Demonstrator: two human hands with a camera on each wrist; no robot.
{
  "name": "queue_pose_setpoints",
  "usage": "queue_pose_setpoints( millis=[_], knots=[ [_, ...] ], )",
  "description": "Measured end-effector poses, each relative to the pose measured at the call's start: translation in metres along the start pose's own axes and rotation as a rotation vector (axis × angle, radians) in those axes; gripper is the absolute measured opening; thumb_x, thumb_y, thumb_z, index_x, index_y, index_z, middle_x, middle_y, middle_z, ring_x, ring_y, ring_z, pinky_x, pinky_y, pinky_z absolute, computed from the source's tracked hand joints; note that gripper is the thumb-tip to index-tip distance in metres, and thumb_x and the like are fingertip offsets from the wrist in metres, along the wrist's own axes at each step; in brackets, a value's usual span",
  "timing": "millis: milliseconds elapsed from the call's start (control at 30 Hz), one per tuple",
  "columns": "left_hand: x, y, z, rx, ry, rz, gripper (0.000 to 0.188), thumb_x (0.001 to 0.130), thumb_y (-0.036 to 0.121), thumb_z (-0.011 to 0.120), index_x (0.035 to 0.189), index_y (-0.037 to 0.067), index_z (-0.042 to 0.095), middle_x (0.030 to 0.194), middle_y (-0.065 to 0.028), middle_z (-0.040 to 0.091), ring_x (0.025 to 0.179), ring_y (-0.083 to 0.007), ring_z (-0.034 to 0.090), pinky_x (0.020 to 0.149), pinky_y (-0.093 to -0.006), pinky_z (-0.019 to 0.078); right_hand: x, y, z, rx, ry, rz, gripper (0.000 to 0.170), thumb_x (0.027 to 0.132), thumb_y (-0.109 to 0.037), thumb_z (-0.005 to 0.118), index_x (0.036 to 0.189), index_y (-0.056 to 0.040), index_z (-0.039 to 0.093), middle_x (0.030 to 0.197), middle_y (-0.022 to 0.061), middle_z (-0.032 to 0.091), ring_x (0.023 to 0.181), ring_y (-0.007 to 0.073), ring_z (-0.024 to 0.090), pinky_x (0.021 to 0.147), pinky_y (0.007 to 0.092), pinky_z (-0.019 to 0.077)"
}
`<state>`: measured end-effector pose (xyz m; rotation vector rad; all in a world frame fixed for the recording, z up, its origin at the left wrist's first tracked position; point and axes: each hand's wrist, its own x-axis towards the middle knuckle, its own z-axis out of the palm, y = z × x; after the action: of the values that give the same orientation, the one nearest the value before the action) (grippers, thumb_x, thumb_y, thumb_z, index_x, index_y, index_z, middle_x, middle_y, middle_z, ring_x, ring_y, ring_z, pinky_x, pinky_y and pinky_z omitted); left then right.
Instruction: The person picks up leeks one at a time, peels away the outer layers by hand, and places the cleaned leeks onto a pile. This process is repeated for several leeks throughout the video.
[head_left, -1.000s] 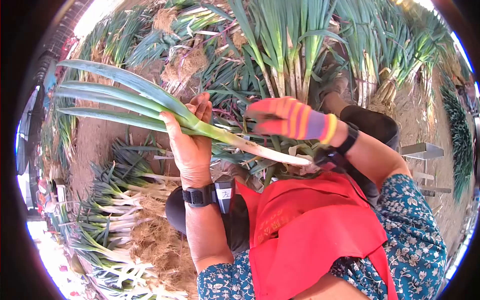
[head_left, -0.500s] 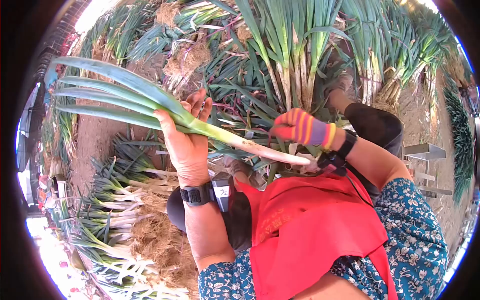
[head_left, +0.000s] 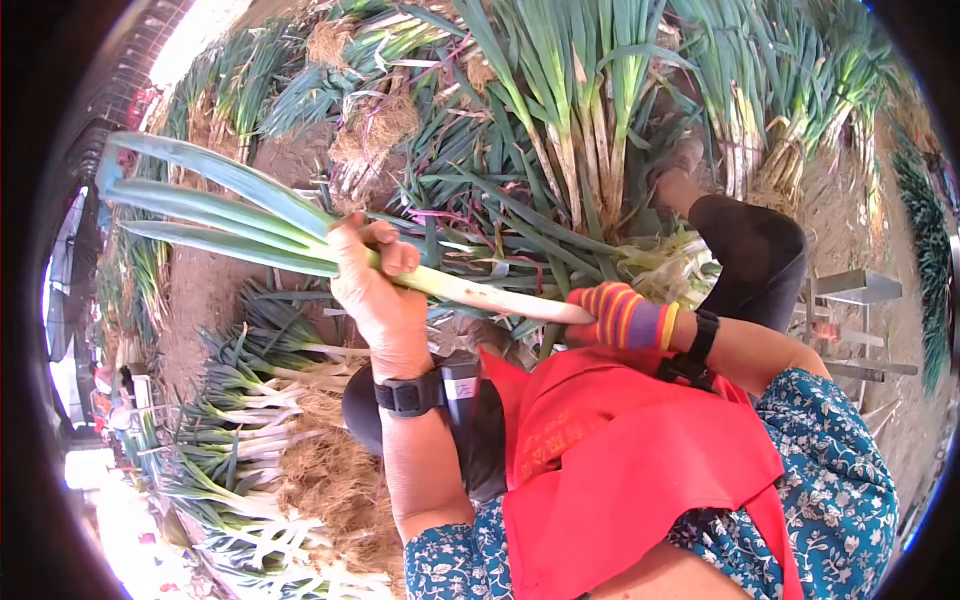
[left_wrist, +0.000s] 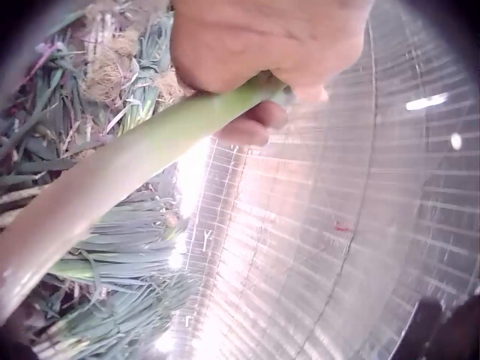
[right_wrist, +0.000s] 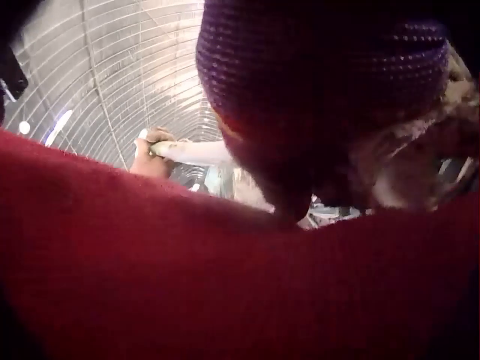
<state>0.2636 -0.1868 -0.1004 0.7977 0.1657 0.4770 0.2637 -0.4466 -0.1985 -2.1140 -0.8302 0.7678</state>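
A large green onion (head_left: 490,299) lies slantwise across the front of the person, its leaves fanning out to the left. My bare left hand (head_left: 378,290) grips it where the green leaves meet the pale shaft. In the left wrist view, fingers (left_wrist: 247,129) curl round the green onion's stalk (left_wrist: 127,161). A striped knit glove covers my right hand (head_left: 622,315), which holds the root end of the shaft, just above the red apron (head_left: 640,430). The right wrist view is mostly filled by dark glove (right_wrist: 322,90) and red cloth, with the roots largely hidden.
Rows of white-stemmed green onions (head_left: 240,430) with brown roots lie at the lower left. Upright bundles (head_left: 570,130) stand ahead, and loose leaves cover the ground between the feet. A metal stand (head_left: 860,288) is at the right.
The gloved hand has moved back to the root end and now holds it. The left hand's fingers have closed round the stalk, and the root end has risen slightly off the apron.
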Motion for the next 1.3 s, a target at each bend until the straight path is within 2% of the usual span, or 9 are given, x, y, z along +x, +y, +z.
queue_pose_setpoints(
  millis=[100,200,267,367,533,633,800,967,1300],
  knots=[
    [-0.012,-0.019,0.030,0.281,0.168,0.052,0.013,0.089,0.018,0.055,0.090,0.006,0.052,0.058,-0.0055,0.052,0.036,-0.0084,0.036,0.034,-0.0243,0.0343,0.016,-0.032,-0.014,-0.068,0.220,-0.065,0.027,0.074,-0.027,0.068,0.091,-0.0075,0.061,0.072,0.0177,0.062,0.067,0.0352,0.062,0.057,0.0423,0.0469],
    [-0.028,-0.033,0.042,0.335,0.067,0.177,0.021,0.093,0.021,0.049,0.093,0.000,0.050,0.069,-0.0117,0.058,0.042,-0.0141,0.050,0.042,-0.0298,0.0469,0.027,-0.053,-0.025,-0.156,0.293,-0.123,0.029,0.074,-0.028,0.069,0.093,-0.0078,0.061,0.071,0.0179,0.062,0.066,0.0353,0.062,0.057,0.0422,0.0473],
    [-0.039,-0.049,0.042,0.416,0.106,0.196,0.029,0.092,0.027,0.048,0.098,-0.001,0.050,0.079,-0.0163,0.060,0.056,-0.0227,0.058,0.058,-0.0355,0.0511,0.031,-0.053,-0.027,-0.150,0.339,-0.175,0.028,0.074,-0.027,0.069,0.091,-0.0075,0.060,0.070,0.0176,0.062,0.065,0.0361,0.061,0.056,0.0430,0.0470],
    [-0.061,-0.067,0.017,1.070,-0.412,0.133,0.025,0.093,0.018,0.050,0.108,-0.002,0.050,0.113,-0.0114,0.051,0.107,-0.0202,0.046,0.092,-0.0321,0.0374,0.032,-0.049,-0.042,-0.194,0.502,-0.265,0.021,0.076,-0.023,0.066,0.085,-0.0071,0.055,0.066,0.0172,0.060,0.062,0.0374,0.059,0.052,0.0457,0.0443],
    [-0.076,-0.045,0.016,0.566,-0.144,-0.096,0.047,0.091,0.016,0.056,0.131,0.001,0.038,0.128,-0.0104,0.046,0.117,-0.0218,0.045,0.096,-0.0342,0.0401,0.022,-0.032,-0.059,-0.368,0.618,-0.283,0.024,0.075,-0.026,0.066,0.085,-0.0069,0.055,0.064,0.0161,0.058,0.060,0.0369,0.058,0.051,0.0456,0.0438],
    [-0.055,0.011,0.032,0.249,-0.148,-0.052,0.030,0.091,0.019,0.055,0.116,0.004,0.049,0.115,-0.0139,0.055,0.104,-0.0258,0.056,0.084,-0.0412,0.0494,0.012,-0.037,-0.060,-0.345,0.395,-0.231,0.036,0.073,-0.035,0.068,0.095,-0.0078,0.058,0.071,0.0177,0.061,0.066,0.0368,0.060,0.057,0.0441,0.0468],
    [-0.054,0.020,0.024,0.268,-0.159,-0.045,0.023,0.088,0.019,0.058,0.103,0.001,0.057,0.102,-0.0150,0.062,0.100,-0.0314,0.060,0.085,-0.0444,0.0492,0.023,-0.063,-0.061,-0.243,0.544,-0.511,0.053,0.071,-0.028,0.073,0.117,-0.0092,0.055,0.101,0.0112,0.057,0.095,0.0317,0.054,0.082,0.0410,0.0406],
    [-0.071,0.009,0.037,0.265,-0.151,-0.107,0.022,0.086,0.018,0.062,0.101,0.002,0.058,0.098,-0.0142,0.063,0.091,-0.0261,0.062,0.078,-0.0394,0.0531,0.041,-0.087,-0.058,-0.162,0.729,-0.878,0.038,0.068,-0.017,0.073,0.102,-0.0082,0.061,0.092,0.0091,0.058,0.086,0.0293,0.056,0.076,0.0392,0.0423],
    [-0.084,-0.010,0.026,0.303,-0.088,-0.102,0.022,0.088,0.018,0.059,0.102,0.001,0.057,0.098,-0.0136,0.062,0.090,-0.0262,0.062,0.076,-0.0426,0.0529,0.036,-0.089,-0.065,-0.211,0.507,-0.849,0.017,0.065,-0.015,0.069,0.071,-0.0052,0.056,0.068,0.0111,0.054,0.065,0.0331,0.054,0.057,0.0397,0.0439]
  ],
)
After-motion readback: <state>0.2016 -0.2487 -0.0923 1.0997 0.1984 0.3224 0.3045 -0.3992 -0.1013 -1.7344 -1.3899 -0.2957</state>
